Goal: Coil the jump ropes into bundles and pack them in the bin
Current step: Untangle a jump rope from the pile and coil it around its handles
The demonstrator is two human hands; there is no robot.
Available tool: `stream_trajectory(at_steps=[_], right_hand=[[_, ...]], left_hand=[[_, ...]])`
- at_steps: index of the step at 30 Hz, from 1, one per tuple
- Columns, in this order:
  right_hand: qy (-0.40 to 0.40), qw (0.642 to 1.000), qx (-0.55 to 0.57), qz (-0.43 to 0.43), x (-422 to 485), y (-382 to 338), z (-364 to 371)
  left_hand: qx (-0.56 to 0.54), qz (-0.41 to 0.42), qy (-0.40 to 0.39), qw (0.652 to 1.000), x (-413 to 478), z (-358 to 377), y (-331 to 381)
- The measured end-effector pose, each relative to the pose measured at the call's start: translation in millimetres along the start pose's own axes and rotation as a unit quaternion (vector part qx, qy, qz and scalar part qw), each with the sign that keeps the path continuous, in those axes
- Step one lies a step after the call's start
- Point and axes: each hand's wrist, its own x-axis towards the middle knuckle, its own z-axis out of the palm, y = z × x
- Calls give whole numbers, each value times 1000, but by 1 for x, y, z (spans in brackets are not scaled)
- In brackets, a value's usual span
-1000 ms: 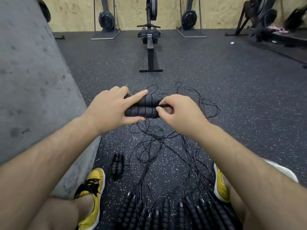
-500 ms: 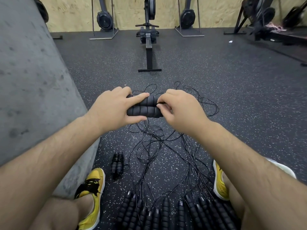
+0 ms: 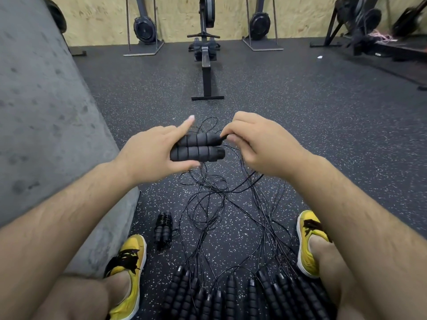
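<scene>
Between my two forearms, at the centre of the view, my left hand (image 3: 150, 155) grips two black foam handles (image 3: 198, 147) of one jump rope. They lie side by side and level. My thumb is under them, and my index finger sticks out straight toward 1 o'clock. My right hand (image 3: 261, 146), at 3 o'clock from the handles, pinches the thin black cord (image 3: 222, 136) just at the end of the farther handle. The two hands are near each other but do not touch.

Below them, toward 6 o'clock, a tangle of loose cords (image 3: 208, 199) lies on the speckled rubber floor (image 3: 323, 135). At 7 o'clock from the tangle lies one coiled bundle (image 3: 163, 229), with its cord wound around its handles. At 6 o'clock, by the bottom edge, a row of more handles (image 3: 231, 296) lies on the floor. My left yellow shoe (image 3: 129, 269) is at 7 o'clock and my right yellow shoe (image 3: 309, 241) at 5 o'clock. A grey block (image 3: 46, 135) fills 9 o'clock, and a rowing machine (image 3: 206, 65) stands at 12 o'clock.
</scene>
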Motion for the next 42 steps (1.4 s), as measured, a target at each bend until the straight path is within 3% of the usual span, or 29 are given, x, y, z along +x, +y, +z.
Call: stream_trajectory(at_steps=[6,11,15,18,23,28,34,42], right_hand=[[6,1000,-2,-25,4,-3,3],[9,989,144,30,6,17,7],[-4,960,246,132,0,16,27],[-49,916,353,183,-3,-3,51],[-82,920,317,215,-6,-37,65],[-139,926,271,222,-9,-60,56],[-146,965,140,169,-12,-64,32],[-119,990,-33,75,-7,-31,16]], left_hand=[[41,44,8,998,0,2,0],[-44,141,25,989,-8,5,12],[-103,132,57,984,-8,-4,22],[-118,108,74,984,-9,-7,26],[-96,17,106,989,-5,-10,25],[36,-36,117,992,0,-7,9],[95,-22,96,991,-1,2,-16],[101,77,40,991,-8,9,-9]])
